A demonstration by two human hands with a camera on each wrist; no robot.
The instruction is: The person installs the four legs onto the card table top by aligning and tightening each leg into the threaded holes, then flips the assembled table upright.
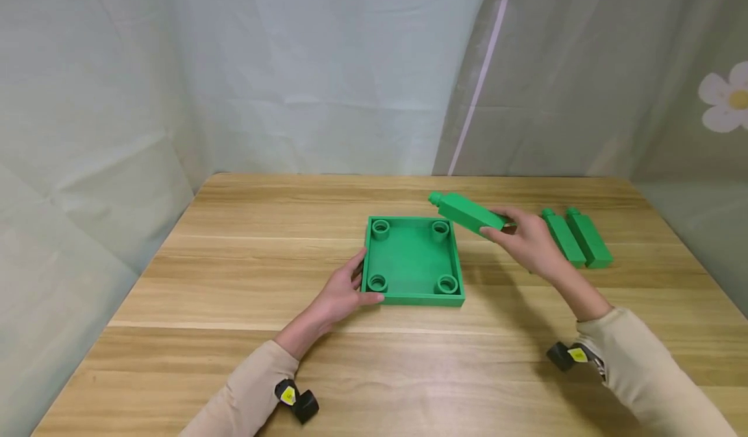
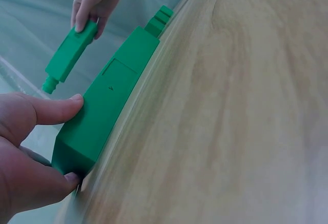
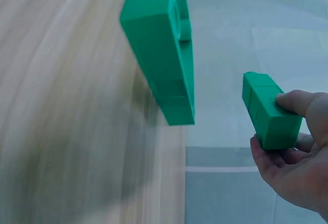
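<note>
A square green tray [image 1: 413,299] with a round socket in each corner lies flat in the middle of the wooden table. My left hand [image 1: 358,282] holds its front-left corner, fingers along the left wall and thumb on the front wall; the left wrist view shows the hand [image 2: 31,142] pinching that tray [image 2: 110,111] corner. My right hand [image 1: 502,228] grips one end of a long green block [image 1: 467,213], which it keeps tilted in the air above the tray's back-right corner. In the right wrist view the block [image 3: 269,114] sits between thumb and fingers, apart from the tray [image 3: 156,39].
Two more long green blocks [image 1: 563,237] [image 1: 590,237] lie side by side on the table to the right of my right hand. A pale curtain hangs behind the table's far edge. Bare wood stretches along the left and front.
</note>
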